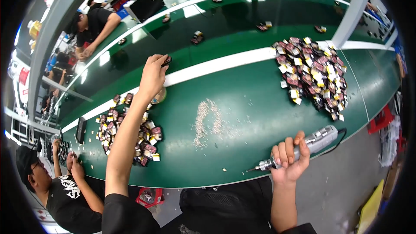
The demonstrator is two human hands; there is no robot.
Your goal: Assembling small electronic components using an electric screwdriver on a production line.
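Observation:
My left hand (152,76) reaches out over the white rail at the conveyor's near edge, its fingers closed on a small dark part (167,61). Near the front edge of the green table (242,86), my right hand (289,159) is wrapped round a grey electric screwdriver (321,139). The tool's bit points left and its cord leaves at the right end. Between my arms lies a scattered heap of tiny pale screws (208,119). My left forearm covers part of a heap of small dark parts (149,141) with white and yellow tags.
A larger heap of similar parts (310,76) sits at the far right by a grey post (352,15). Single parts are spaced along the green conveyor (234,21). A co-worker (65,190) sits close on my left; other people work across the conveyor.

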